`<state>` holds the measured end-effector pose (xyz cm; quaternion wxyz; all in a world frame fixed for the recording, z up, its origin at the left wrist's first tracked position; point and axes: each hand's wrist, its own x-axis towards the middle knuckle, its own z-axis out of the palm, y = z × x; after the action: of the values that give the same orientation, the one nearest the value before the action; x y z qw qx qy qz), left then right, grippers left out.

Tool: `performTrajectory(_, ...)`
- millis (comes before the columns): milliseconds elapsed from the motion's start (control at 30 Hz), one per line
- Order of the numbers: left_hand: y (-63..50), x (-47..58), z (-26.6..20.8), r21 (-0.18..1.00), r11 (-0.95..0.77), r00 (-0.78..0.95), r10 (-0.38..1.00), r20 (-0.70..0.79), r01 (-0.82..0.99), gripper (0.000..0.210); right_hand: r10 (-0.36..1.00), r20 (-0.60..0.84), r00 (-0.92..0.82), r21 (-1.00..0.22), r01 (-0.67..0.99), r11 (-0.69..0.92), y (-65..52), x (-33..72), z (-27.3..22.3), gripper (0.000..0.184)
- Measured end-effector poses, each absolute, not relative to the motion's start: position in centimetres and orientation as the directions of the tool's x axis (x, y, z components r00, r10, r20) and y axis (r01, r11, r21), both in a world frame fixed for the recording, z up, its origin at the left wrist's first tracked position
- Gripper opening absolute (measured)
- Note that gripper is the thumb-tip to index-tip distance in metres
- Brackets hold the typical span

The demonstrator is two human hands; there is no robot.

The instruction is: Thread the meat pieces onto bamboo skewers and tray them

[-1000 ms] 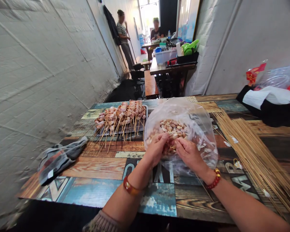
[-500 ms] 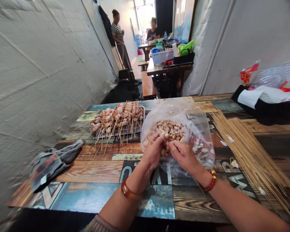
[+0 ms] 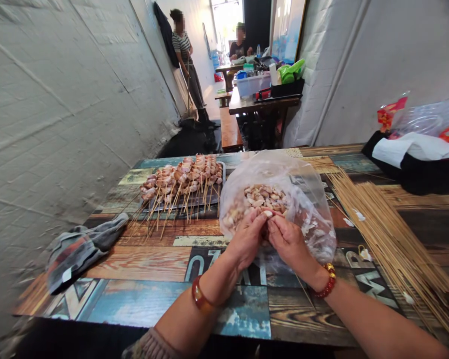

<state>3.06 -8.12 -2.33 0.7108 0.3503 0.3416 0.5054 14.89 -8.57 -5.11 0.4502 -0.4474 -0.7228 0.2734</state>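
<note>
My left hand (image 3: 249,234) pinches a pale garlic clove (image 3: 268,213) over the near side of an open clear plastic bag (image 3: 310,184). Close against it, my right hand (image 3: 287,243) is closed around a thin bamboo skewer (image 3: 305,291), whose tail sticks out below the palm toward me. My fingers hide the skewer's tip and whatever may be threaded on it. Loose garlic cloves (image 3: 267,197) with brownish-pink skins fill the bag. Left of the bag, loaded garlic skewers (image 3: 189,177) lie piled on a metal tray (image 3: 223,172), bare ends facing me.
Bare bamboo skewers (image 3: 389,239) are spread at the right, with white skin flakes around. A grey cloth (image 3: 86,249) lies at the left. A black bag (image 3: 415,172) sits at the back right. Beyond stand a bench and tables; one person (image 3: 185,55) holds a long handle, another (image 3: 239,47) sits.
Both hands have come together and a pale clove now shows between the fingertips. My left hand has shifted right and slightly toward me. The standing person's long-handled tool has moved a little.
</note>
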Motion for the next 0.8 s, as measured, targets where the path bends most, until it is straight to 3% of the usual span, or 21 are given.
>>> performTrajectory(300, -8.0, 1.9, -2.3, 0.812, 0.245, 0.234, 0.962, -0.138, -0.53, 0.043, 0.916, 0.335, -0.221, -0.835, 0.381, 0.397, -8.5, 15.3, -4.5, 0.031)
performTrajectory(533, -7.6, 1.1, -2.0, 0.885, 0.206, 0.201, 0.971, -0.131, -0.417, 0.037, 0.902, 0.305, -0.306, -0.854, 0.332, 0.401, -8.6, 14.8, -4.8, 0.032)
performTrajectory(800, -7.9, 2.5, -2.1, 0.905, 0.18, 0.124, 0.982, -0.143, -0.385, 0.035, 0.886, 0.399, -0.235, -0.808, 0.367, 0.461, -8.7, 14.5, -5.1, 0.032)
